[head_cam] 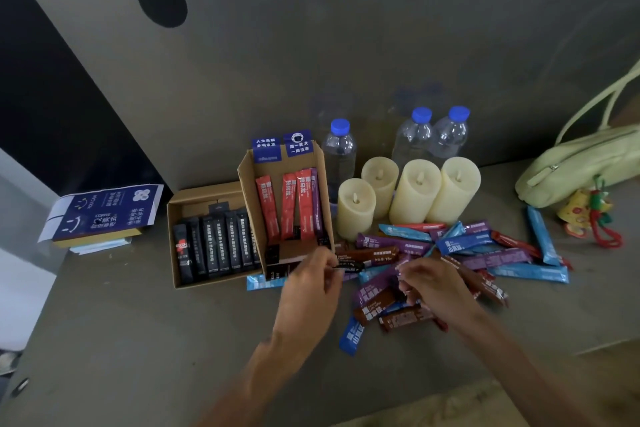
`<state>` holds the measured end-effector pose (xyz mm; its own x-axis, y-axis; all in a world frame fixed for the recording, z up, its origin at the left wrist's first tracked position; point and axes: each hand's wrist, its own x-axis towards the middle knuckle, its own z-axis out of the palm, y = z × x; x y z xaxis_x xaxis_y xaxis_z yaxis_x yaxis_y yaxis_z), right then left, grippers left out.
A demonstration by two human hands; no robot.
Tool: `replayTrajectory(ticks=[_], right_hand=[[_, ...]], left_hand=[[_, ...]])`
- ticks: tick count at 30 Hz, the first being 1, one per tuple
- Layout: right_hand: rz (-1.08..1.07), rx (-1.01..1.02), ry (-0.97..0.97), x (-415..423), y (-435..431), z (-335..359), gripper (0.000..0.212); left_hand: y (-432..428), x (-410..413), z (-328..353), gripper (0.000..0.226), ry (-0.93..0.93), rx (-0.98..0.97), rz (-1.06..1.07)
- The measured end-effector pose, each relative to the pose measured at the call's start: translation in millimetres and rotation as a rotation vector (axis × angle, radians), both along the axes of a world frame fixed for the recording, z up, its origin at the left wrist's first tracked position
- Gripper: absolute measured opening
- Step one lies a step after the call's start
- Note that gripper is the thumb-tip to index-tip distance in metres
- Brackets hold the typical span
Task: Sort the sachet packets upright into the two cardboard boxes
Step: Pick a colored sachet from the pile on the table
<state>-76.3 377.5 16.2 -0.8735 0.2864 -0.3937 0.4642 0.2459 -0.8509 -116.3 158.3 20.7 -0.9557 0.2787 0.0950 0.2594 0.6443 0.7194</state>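
Pinching black sachet (351, 267) between left hand (311, 288) fingers; right hand (433, 284) fingers pinch purple sachet (377, 284).

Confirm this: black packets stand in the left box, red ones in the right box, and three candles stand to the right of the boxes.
Wrong on one count: the head view shows four candles, not three. The rest holds: black packets stand in the left box, red packets in the right box, and the candles stand to the right of the boxes.

The light is dim and even with only soft shadows, the sachet packets (481, 242) look slightly blurred, and the edges bend.
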Motion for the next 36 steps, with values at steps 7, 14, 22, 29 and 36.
replayTrajectory(ticks=[7, 14, 22, 29, 36], right_hand=[[0.024, 0.054, 0.012, 26.1, 5.1, -10.4, 0.013], [0.017, 0.120, 0.040, 37.5, 6.3, -16.0, 0.010], [0.253, 0.436, 0.177, 20.2, -12.5, 11.2, 0.026], [0.304, 0.128, 0.219, 17.2, -34.9, 13.9, 0.010], [0.250, 0.008, 0.228, 14.6, -49.7, 18.4, 0.015]], left_hand=[[27.4, 25.0, -35.9, 0.040, -0.079, -0.252, -0.058], [31.4, 24.0, -26.2, 0.007, -0.119, -0.046, 0.030], [13.4, 8.3, 39.5, 0.006, -0.044, 0.243, 0.033], [1.4, -11.3, 47.1, 0.006, -0.198, 0.415, 0.050], [-1.1, 0.2, 24.7, 0.012, -0.299, 0.372, -0.001]])
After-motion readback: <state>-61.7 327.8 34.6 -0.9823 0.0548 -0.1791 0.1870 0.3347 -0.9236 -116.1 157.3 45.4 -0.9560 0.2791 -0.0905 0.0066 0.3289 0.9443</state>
